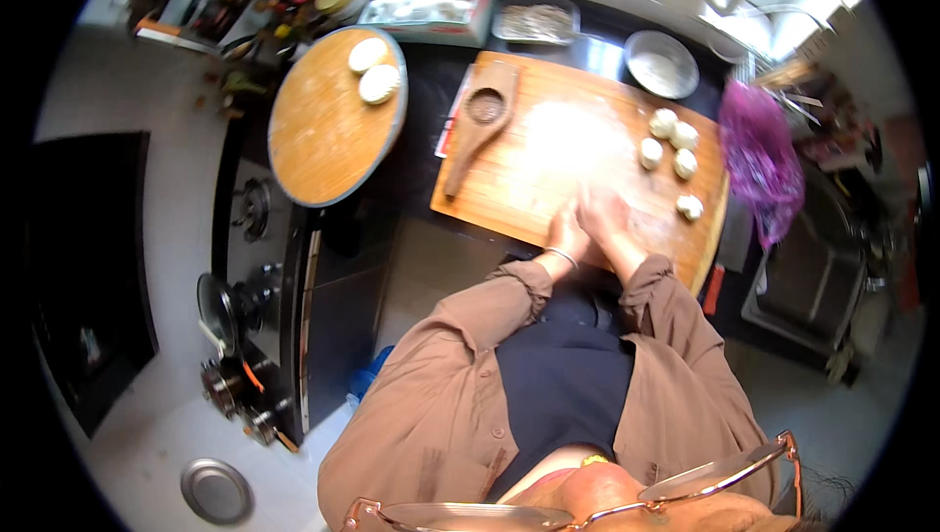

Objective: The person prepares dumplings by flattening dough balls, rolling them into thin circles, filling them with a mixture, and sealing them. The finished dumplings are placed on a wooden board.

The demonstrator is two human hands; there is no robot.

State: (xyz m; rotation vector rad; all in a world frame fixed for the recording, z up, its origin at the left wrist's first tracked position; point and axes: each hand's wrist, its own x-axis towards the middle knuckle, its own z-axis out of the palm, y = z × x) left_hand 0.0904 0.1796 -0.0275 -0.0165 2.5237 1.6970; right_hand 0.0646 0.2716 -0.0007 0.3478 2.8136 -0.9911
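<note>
My left hand (568,226) and my right hand (606,213) are pressed together above the near edge of a wooden board (547,187). Blur and the fingers hide whether anything lies between the palms. Several pale dough balls (663,123) sit at the board's right side, the nearest one (689,207) apart from the others. On the board's left lies a carved wooden mould (486,105) with a round hollow and a handle towards me. Two flattened round dough pieces (379,84) rest on a round wooden board (330,124) farther left.
Behind the board stand a metal bowl (662,66) with white powder, a clear tray (537,21) and a box of eggs (429,7). To the right are a purple plastic bag (764,157), a red-handled knife (713,290) and a sink (808,275). Stove burners (253,210) are at left.
</note>
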